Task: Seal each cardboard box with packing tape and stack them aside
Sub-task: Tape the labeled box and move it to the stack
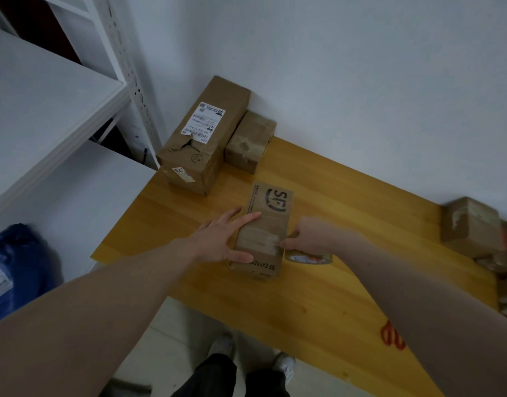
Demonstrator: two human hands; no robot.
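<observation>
1. A wooden table (318,296) ran along a white wall, with white shelving (60,110) to its left.
2. A long box (206,136) with a shipping label lay at the table's far corner; a small box (251,140) sat touching its right side.
3. More boxes (473,227) were piled at the table's right end.
4. The SF box (268,227) lay mid-table, with tape strips across its top.
5. The left hand (220,239) lay spread, fingers straight, pressing the SF box's left edge and top.
6. The right hand (306,236) was at the box's right edge, fingers curled, pinching the tape there.
7. The tape roll (306,257) sat just under that hand, beside the box.
8. Red scissors (392,335) lay near the table's front edge.
</observation>
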